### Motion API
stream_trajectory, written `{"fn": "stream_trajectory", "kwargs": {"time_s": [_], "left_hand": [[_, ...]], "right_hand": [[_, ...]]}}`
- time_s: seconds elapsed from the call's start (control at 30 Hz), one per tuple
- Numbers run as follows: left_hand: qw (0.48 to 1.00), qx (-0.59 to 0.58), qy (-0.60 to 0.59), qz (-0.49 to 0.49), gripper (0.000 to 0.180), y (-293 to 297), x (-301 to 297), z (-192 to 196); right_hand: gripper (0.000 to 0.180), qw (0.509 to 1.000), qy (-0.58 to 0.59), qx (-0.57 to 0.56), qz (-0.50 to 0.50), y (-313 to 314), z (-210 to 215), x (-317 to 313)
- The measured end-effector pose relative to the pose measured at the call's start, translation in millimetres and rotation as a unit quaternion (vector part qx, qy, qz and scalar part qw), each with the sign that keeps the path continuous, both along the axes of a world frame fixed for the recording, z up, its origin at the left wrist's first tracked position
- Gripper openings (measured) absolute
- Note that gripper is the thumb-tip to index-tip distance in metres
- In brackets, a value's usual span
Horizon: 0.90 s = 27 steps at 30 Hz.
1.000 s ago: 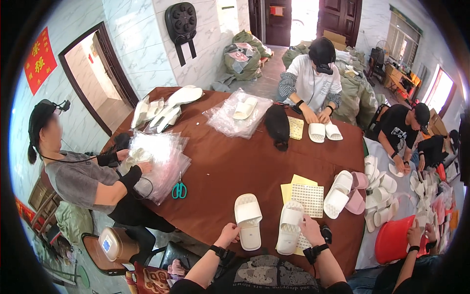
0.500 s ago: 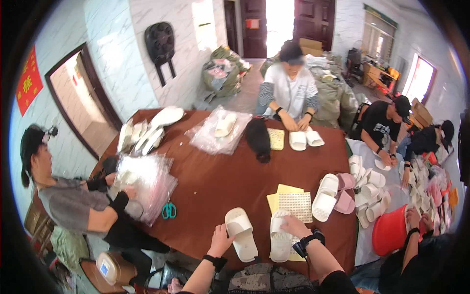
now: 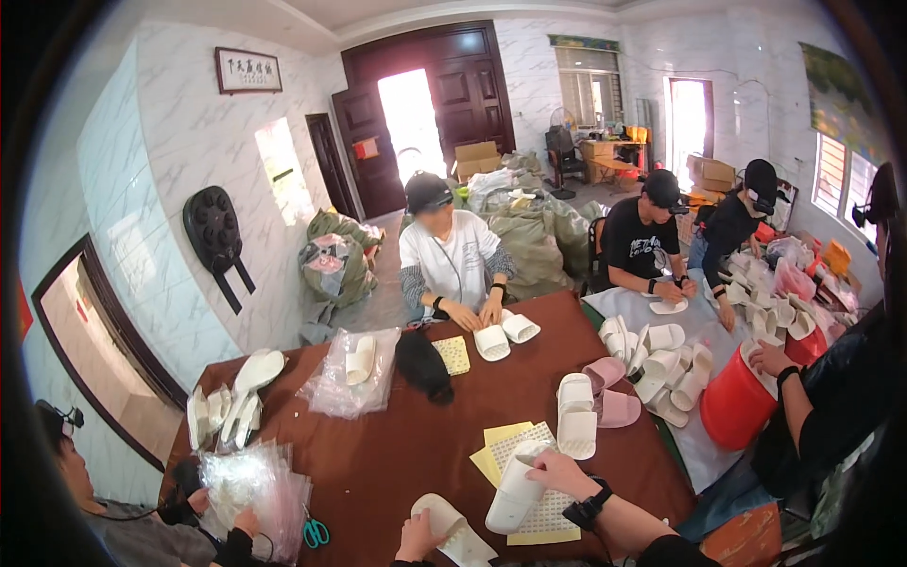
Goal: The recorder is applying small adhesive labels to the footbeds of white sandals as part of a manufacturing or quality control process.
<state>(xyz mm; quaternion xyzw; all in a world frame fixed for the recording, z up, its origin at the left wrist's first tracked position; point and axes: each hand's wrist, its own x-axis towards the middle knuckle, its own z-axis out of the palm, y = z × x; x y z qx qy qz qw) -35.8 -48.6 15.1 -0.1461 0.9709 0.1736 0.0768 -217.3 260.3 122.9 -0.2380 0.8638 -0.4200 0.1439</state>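
Observation:
A white slide slipper (image 3: 455, 535) lies near the front edge of the brown table. My left hand (image 3: 419, 537) grips its side by the strap, and the picture's lower edge cuts off part of both. To its right, my right hand (image 3: 559, 471) is closed on the strap end of another white slide slipper (image 3: 513, 499). This slipper slants over a sheet of small stickers (image 3: 556, 518) with yellow paper around it. Just beyond my right hand is one more white slipper (image 3: 576, 425), beside a pair of pink slippers (image 3: 619, 409).
Across the brown table (image 3: 387, 472), a person handles white slippers (image 3: 492, 342). Clear bags (image 3: 250, 496) and teal scissors (image 3: 316, 532) lie at the left, by another person. A red bucket (image 3: 732, 406) and a heap of white slippers (image 3: 675, 373) are at the right.
The view has tilted up and swung right. My right hand has turned its slipper aslant over the sticker sheet; my left hand stays on the other slipper.

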Motion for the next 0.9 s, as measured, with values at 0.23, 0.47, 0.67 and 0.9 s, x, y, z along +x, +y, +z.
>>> {"fn": "stream_trajectory", "kwargs": {"time_s": [0.23,0.47,0.67,0.9], "left_hand": [[0.989,0.057,0.11,0.081,0.073,30.4,-4.8,34.7],[0.992,0.067,0.109,-0.024,0.03,72.6,-12.2,71.7],[0.989,0.076,0.13,-0.002,0.028,74.5,-7.7,27.4],[0.995,-0.027,0.065,0.064,0.031,84.3,-8.6,8.2]], "right_hand": [[0.034,0.992,-0.059,-0.04,-0.102,22.2,-24.4,6.5],[0.032,0.975,-0.159,-0.08,-0.134,12.2,-65.5,27.0],[0.027,0.943,-0.318,-0.091,-0.02,1.8,-108.4,45.8],[0.029,0.95,-0.273,-0.152,-0.002,-18.5,-109.9,75.9]]}}
